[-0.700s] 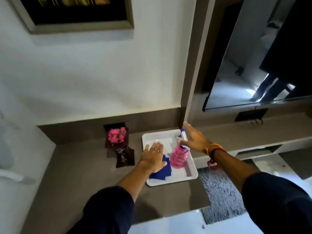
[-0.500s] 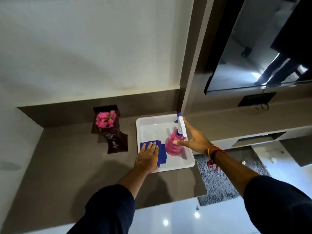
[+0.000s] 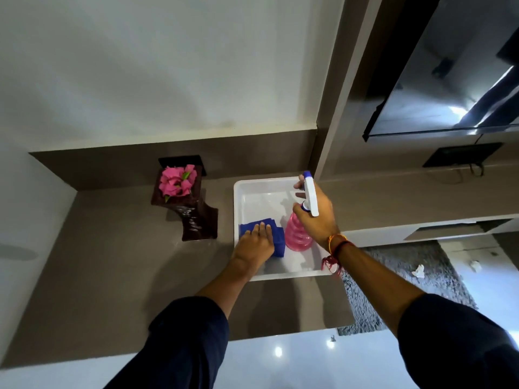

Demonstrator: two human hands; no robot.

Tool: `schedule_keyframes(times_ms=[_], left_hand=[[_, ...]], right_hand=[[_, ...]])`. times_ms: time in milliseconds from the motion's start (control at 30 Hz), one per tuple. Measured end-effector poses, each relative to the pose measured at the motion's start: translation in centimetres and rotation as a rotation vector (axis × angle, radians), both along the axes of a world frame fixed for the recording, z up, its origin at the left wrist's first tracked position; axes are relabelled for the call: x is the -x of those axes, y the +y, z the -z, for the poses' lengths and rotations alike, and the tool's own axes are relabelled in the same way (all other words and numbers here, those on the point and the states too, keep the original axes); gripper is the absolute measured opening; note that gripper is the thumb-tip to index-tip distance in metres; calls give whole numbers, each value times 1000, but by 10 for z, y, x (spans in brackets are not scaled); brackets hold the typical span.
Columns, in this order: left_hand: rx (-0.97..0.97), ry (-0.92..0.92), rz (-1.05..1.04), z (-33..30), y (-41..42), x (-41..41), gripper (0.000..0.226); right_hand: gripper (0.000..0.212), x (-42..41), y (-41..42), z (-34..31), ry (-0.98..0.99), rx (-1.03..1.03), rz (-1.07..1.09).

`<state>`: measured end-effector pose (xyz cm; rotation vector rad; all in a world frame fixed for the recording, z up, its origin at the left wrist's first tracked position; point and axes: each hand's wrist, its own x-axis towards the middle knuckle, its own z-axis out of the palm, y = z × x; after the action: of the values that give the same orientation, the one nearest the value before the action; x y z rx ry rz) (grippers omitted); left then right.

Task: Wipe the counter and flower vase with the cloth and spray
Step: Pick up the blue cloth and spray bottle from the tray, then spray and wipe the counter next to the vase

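Note:
A white tray [image 3: 241, 200] sits on the brown counter [image 3: 112, 276]. A folded blue cloth [image 3: 276, 244] lies in the tray's left part, and my left hand [image 3: 255, 244] rests flat on it, fingers together. A pink spray bottle [image 3: 297, 234] with a white and blue trigger head stands to the right of the cloth. My right hand [image 3: 317, 217] is wrapped around its neck below the trigger. A dark brown vase [image 3: 196, 217] with pink flowers [image 3: 177, 181] stands on the counter to the left of the tray.
A white wall rises behind the counter, with a brown pillar [image 3: 331, 136] at the tray's back right corner. A dark screen [image 3: 449, 80] hangs at upper right over a lower shelf. A grey rug [image 3: 407, 276] lies on the glossy floor at right.
My right hand has closed around the spray bottle's neck. My left hand has slid further onto the blue cloth. The camera has tilted down and moved closer.

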<state>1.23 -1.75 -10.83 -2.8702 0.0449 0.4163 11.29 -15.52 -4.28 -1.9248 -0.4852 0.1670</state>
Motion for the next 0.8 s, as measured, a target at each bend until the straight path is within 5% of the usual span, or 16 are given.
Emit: schedule_keyframes(times_ms=[233, 533, 800], left_hand=[[0, -301, 90, -41, 19, 28, 68], [-43, -346, -154, -111, 77, 114, 94], [14, -233, -288, -81, 115, 194, 79]], right_hand=[[46, 16, 25, -35, -155, 72, 41], [27, 107, 96, -112, -282, 226, 17], [3, 201, 140, -72, 43, 347, -29]])
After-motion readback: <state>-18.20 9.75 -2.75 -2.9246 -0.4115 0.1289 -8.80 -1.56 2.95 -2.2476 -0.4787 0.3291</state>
